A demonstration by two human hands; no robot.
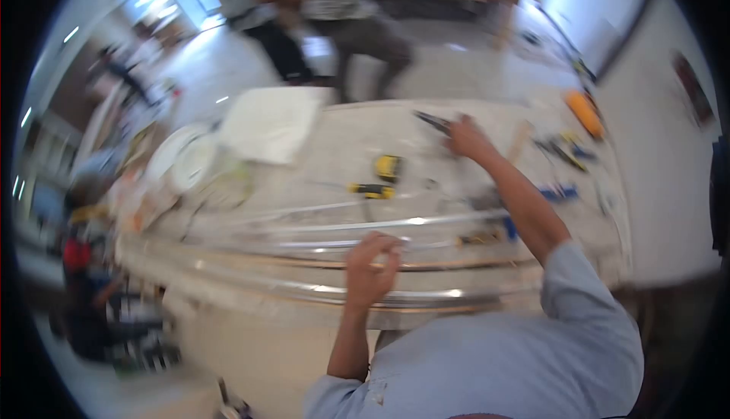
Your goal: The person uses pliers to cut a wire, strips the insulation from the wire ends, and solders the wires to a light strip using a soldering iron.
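Note:
My right hand is stretched out over the far right part of the table, its fingers closed on a dark hand tool that points to the left. My left hand is above the near part of the table, beside long shiny metal strips; its fingers are curled, and whatever they may hold is too small and blurred to name. Between the hands and farther back lie a yellow-black tape measure and a yellow-black tool.
White sheets and round white items lie on the table's left. Pliers, an orange object and a blue tool are on the right. People stand beyond the table; another person is at the lower left.

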